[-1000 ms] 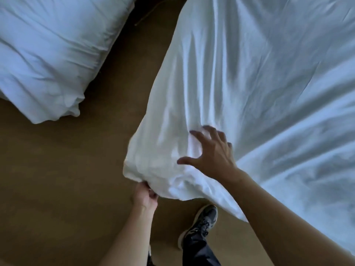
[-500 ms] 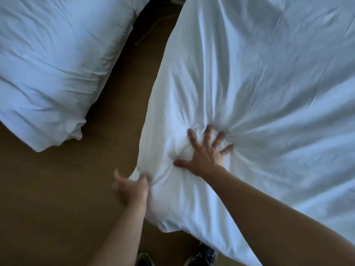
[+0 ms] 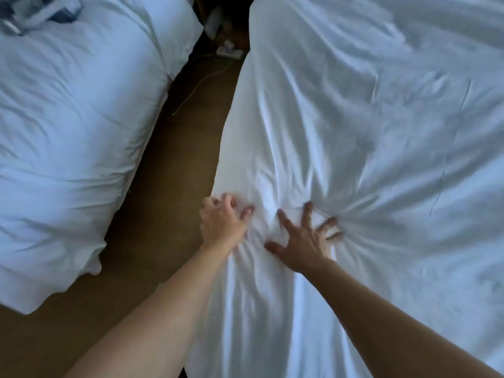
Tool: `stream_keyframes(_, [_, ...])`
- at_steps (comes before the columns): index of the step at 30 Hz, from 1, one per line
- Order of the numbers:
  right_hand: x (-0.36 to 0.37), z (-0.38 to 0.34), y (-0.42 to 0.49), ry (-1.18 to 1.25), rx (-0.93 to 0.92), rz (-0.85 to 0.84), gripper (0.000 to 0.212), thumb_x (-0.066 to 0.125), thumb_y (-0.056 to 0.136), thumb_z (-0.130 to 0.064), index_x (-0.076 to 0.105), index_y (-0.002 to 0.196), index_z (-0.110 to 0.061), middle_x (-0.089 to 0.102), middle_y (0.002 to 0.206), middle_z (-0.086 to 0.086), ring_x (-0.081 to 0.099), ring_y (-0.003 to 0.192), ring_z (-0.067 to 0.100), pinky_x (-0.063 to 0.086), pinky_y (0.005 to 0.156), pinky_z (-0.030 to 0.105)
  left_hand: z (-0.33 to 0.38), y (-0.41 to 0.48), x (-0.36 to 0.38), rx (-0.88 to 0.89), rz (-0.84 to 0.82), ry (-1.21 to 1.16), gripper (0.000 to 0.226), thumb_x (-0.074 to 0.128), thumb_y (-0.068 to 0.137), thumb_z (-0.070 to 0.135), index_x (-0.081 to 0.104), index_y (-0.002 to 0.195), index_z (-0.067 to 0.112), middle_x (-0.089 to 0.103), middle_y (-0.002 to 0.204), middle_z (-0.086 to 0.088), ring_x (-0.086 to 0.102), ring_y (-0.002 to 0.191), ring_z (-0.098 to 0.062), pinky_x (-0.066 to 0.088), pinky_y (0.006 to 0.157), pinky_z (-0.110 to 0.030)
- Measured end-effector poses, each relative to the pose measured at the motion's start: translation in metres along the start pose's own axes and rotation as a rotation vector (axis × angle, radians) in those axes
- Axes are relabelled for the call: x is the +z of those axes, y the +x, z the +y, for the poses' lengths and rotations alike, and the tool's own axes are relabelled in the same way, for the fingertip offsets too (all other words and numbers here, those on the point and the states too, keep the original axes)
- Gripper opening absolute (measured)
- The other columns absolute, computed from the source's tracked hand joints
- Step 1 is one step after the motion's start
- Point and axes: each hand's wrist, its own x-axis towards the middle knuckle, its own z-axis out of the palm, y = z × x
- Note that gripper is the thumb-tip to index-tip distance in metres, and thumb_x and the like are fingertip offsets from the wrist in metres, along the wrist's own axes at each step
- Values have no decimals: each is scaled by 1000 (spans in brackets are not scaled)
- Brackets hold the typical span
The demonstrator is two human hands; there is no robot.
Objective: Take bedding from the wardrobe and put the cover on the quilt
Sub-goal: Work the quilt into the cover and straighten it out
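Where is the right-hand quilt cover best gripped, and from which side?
At its bunched left edge, reached from the floor side, where the left hand curls into the quilt cover; folds gather there, while the middle is pinned under the spread right hand.

A second bed (image 3: 76,126) made up in white stands to the left, with a blurred dark object (image 3: 41,15) lying at its far corner. Brown floor (image 3: 169,192) runs between the 2 beds. Far along it lies a white socket strip (image 3: 229,51), with a thin cord (image 3: 196,85) trailing nearer.
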Motion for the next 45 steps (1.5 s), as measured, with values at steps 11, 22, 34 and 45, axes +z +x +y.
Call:
stream_keyframes(11, [-47, -68, 127, 160, 397, 40, 116, 47, 54, -102, -15, 144, -63, -32, 162, 0, -15, 142, 62, 3, 102, 85, 10, 176, -22, -251, -745, -975, 87, 99, 49, 42, 65, 126, 18, 77, 109, 2, 75, 95, -16, 61, 76, -32])
stream_keyframes(22, [-95, -63, 145, 209, 432, -290, 116, 63, 56, -93, -7, 145, -67, -20, 167, 11, -3, 141, 68, 23, 103, 82, 70, 267, -69, -470, -1080, -1031, 37, 85, 73, 30, 79, 103, 8, 75, 111, -15, 76, 94, -28, 61, 69, -37])
stream_keyframes(34, [-223, -8, 275, 355, 616, 147, 123, 72, 53, -87, 8, 153, -56, -7, 169, 1, 0, 151, 48, 12, 113, 73, 70, 359, -64, -433, -970, -1048, 77, 92, 59, 47, 71, 124, 13, 69, 126, -16, 69, 111, -35, 55, 93, -50])
stream_keyframes(45, [-195, -20, 323, 406, 624, -77, 143, 58, 27, -101, -18, 143, -63, -28, 163, 12, -20, 145, 56, -5, 96, 87, 151, 417, -67, -303, -906, -918, 23, 72, 82, 37, 80, 95, 20, 77, 99, -8, 73, 94, -32, 60, 71, -37])
